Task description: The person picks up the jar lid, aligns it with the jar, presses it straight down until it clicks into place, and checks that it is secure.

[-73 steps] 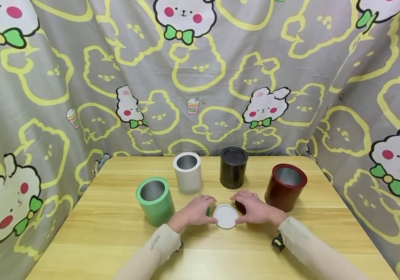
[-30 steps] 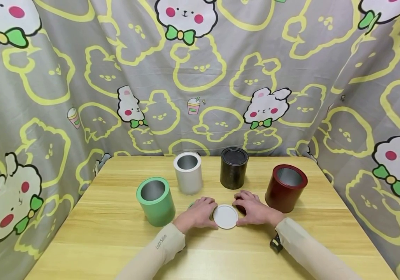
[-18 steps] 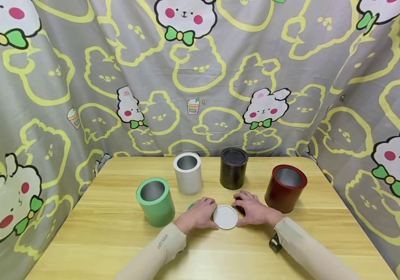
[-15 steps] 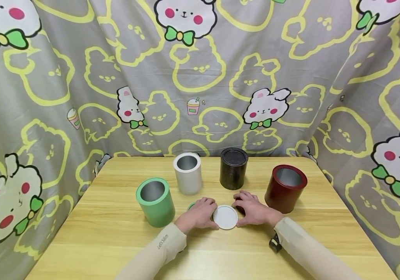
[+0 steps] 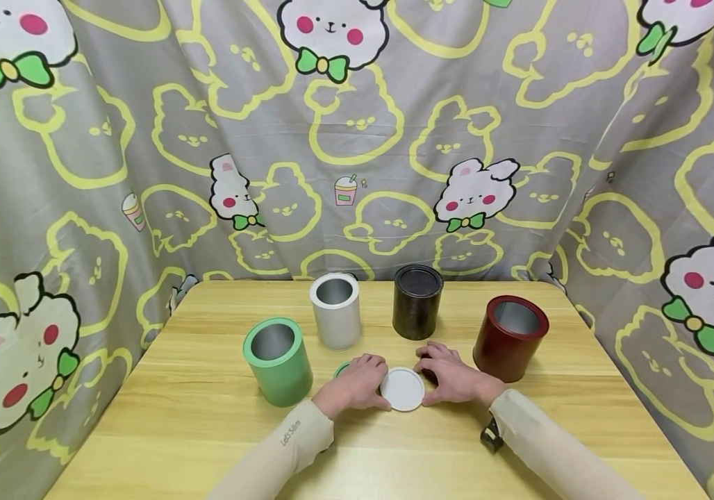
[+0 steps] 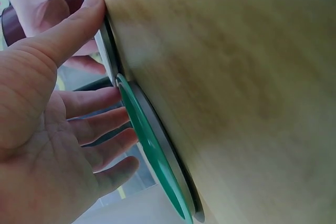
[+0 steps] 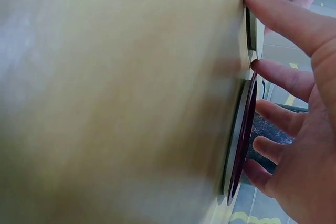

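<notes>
A round white lid (image 5: 403, 389) lies flat on the table between the two hands. At its left rim, my left hand (image 5: 360, 384) touches it with thumb and index fingertip. The other fingers (image 6: 105, 153) spread loosely over a green lid (image 6: 152, 148), mostly hidden under that hand in the head view. My right hand (image 5: 455, 378) mirrors this at the right rim, thumb and index fingertip against the white lid. Its remaining fingers (image 7: 270, 148) extend over a dark red lid (image 7: 243, 140). All three lids lie close together in a row.
Around the lids stand a green can (image 5: 278, 364), a white can (image 5: 336, 312) and a dark red can (image 5: 510, 340), all uncovered. A black can (image 5: 417, 302) has its top covered. A patterned curtain (image 5: 357, 139) hangs behind the wooden table (image 5: 394, 462).
Since the oldest frame, my left hand has moved slightly nearer and its fingers have come in to the white lid's rim; the right fingers drew in slightly. During the last second little has changed.
</notes>
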{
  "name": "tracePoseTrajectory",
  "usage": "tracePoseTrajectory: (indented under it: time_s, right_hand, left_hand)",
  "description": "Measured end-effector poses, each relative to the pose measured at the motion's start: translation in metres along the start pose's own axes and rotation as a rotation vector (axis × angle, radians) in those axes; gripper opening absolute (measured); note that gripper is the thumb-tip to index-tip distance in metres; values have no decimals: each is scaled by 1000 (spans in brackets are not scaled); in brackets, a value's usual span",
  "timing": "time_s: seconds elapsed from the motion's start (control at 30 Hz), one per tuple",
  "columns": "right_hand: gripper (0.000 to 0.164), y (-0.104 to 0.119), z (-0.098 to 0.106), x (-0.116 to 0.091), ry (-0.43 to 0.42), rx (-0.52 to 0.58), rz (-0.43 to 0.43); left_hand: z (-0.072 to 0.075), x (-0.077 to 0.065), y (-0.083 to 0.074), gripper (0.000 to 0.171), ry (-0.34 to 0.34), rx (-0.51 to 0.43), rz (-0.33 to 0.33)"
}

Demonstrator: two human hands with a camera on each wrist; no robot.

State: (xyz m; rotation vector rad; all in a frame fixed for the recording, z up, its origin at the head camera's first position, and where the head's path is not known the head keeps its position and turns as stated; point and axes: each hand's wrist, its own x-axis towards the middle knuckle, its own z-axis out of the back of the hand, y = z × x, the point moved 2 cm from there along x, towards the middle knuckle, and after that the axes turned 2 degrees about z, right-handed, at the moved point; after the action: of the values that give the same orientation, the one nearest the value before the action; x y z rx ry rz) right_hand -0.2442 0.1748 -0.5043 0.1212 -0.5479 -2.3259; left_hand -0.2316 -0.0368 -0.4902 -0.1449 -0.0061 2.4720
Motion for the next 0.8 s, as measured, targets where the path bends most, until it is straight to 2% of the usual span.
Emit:
tracePoseTrajectory:
  time_s: [0.13,0.8]
  right_hand:
    - [49,-2,-1,1,-5,-2,4]
    - [52,9,16,2,-46,30,50]
  left_hand:
    - [-1,-1,1,61,-5,0,-8]
    - [13,-11,12,60,-101,-139,-47]
